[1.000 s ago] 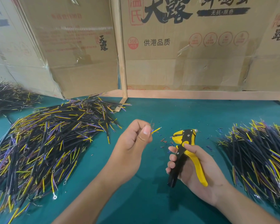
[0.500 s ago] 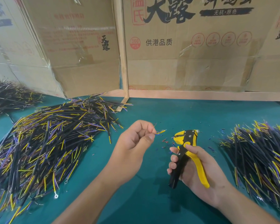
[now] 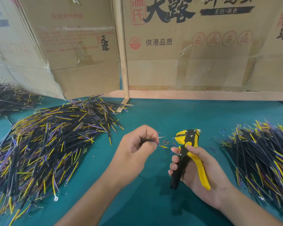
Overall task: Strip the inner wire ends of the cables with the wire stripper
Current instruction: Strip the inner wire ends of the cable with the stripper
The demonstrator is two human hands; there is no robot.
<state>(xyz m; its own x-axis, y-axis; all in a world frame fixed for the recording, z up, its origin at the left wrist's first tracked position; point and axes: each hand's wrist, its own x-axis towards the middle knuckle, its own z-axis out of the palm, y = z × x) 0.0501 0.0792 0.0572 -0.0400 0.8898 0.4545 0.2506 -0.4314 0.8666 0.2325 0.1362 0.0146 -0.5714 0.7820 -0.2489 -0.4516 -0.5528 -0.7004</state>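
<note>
My left hand is curled round a cable whose thin wire ends, one yellow and one pale, poke out to the right past the thumb; the cable's black body is hidden in the fist. My right hand grips the yellow-and-black wire stripper by its handles, jaws up and pointing left. A small gap separates the jaws from the wire ends. Both hands hover over the green table.
A big heap of black cables with yellow and purple wires lies left, another heap right, a third far left. Small insulation scraps dot the table between the hands. Cardboard boxes and a wooden frame wall off the back.
My left hand has shifted slightly right, bringing the wire ends closer to the stripper's jaws. The right hand and stripper have hardly moved.
</note>
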